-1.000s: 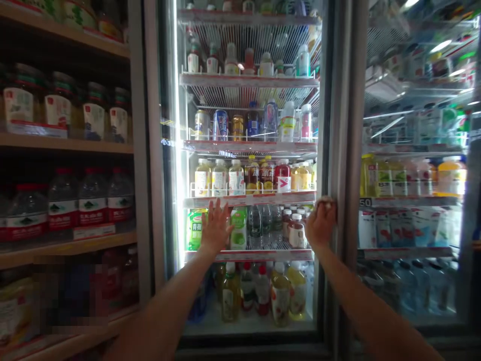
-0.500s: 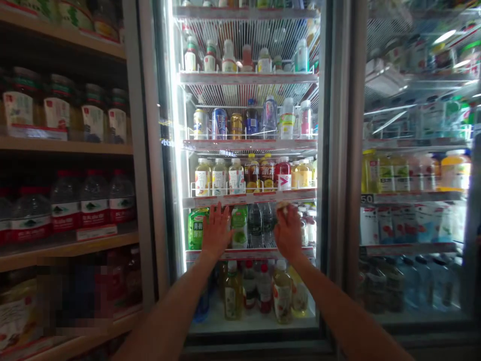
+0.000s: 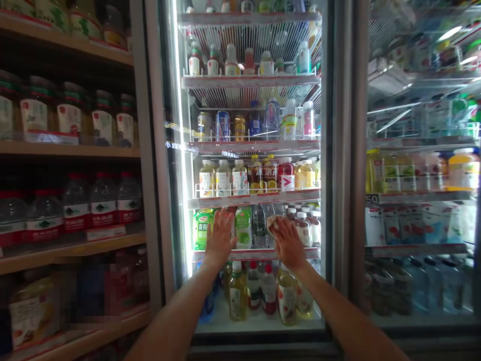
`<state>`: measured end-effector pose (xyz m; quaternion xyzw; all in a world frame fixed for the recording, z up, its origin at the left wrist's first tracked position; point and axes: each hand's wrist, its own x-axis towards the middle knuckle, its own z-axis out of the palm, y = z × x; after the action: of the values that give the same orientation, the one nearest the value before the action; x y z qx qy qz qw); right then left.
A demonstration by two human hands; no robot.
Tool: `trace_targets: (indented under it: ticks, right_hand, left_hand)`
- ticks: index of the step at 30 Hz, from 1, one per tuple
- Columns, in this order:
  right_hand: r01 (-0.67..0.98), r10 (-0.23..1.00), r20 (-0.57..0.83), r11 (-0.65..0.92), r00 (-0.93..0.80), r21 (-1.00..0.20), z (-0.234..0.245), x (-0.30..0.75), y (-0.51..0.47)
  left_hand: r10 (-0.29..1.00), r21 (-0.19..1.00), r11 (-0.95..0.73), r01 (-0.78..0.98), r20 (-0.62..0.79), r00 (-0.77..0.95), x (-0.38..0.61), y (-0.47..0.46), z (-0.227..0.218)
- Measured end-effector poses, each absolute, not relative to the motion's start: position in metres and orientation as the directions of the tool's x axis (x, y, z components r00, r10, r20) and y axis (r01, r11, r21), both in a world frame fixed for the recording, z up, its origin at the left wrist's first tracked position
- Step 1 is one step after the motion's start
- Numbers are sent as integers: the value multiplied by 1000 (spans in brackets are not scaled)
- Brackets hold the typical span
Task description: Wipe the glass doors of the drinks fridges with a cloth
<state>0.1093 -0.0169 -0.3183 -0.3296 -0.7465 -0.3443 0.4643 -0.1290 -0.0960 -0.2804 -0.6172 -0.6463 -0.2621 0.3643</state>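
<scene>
A glass fridge door [image 3: 255,118] stands shut in front of me, lit from inside. My left hand [image 3: 220,238] is spread with its palm to the glass, in front of the green cartons [image 3: 205,228]. In my right hand [image 3: 289,245] is a small pale cloth [image 3: 273,224], flattened toward the glass under the fingers. That hand is in front of the clear bottles [image 3: 259,225] on the lower shelf, left of some white-capped bottles [image 3: 303,228]. Whether both palms fully touch the glass I cannot tell.
Wooden shelves [image 3: 71,148] on the left carry bottles, including red-capped water bottles [image 3: 101,200]. Another glass-fronted fridge [image 3: 417,198] with drinks is on the right. A metal door frame [image 3: 341,165] stands between the two fridges. Juice bottles [image 3: 237,293] line the fridge bottom.
My right hand with the cloth has moved slightly down, and the cloth now lies to the left of the fingers. My left hand stays spread at nearly the same spot. The view has shifted slightly.
</scene>
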Motion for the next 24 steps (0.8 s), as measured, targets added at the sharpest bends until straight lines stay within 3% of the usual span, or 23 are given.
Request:
trace_targets:
  ticks: [4, 5, 6, 10, 11, 12, 16, 18, 21, 22, 24]
  right_hand:
    - [887, 171, 979, 429, 107, -172, -325, 125, -7]
    - [882, 175, 973, 421, 151, -213, -328, 125, -7]
    - [881, 187, 974, 431, 126, -197, -332, 122, -10]
    - [806, 203, 917, 566, -342, 175, -347, 107, -24]
    - [793, 194, 907, 574, -374, 204, -347, 106, -24]
    - [810, 190, 927, 561, -325, 169, -345, 107, -23]
    - [855, 188, 972, 473, 138, -212, -333, 105, -14]
    - [844, 219, 976, 519, 18, -132, -334, 95, -16]
    - [742, 199, 885, 637, -420, 209, -340, 85, -23]
    - [722, 187, 864, 645, -467, 251, -340, 84, -24]
    - [786, 201, 924, 600, -325, 146, -337, 87, -24]
  left_hand:
    - [620, -132, 66, 989, 782, 63, -132, -99, -286]
    - [627, -127, 66, 990, 777, 58, -132, -100, -287]
    - [632, -119, 69, 991, 774, 48, -131, -100, -288]
    - [617, -98, 81, 992, 787, 27, -130, -102, -291]
    - [617, -108, 73, 991, 786, 40, -131, -103, -292]
    - [623, -123, 62, 990, 780, 58, -132, -104, -292]
    - [672, -149, 53, 987, 736, 75, -134, -107, -293]
    - [675, -134, 72, 988, 736, 51, -133, -107, -293]
    - [659, -147, 71, 987, 750, 64, -137, -108, -297]
    - [659, -166, 64, 984, 748, 83, -139, -109, -298]
    - [674, -211, 48, 976, 728, 124, -146, -112, -303]
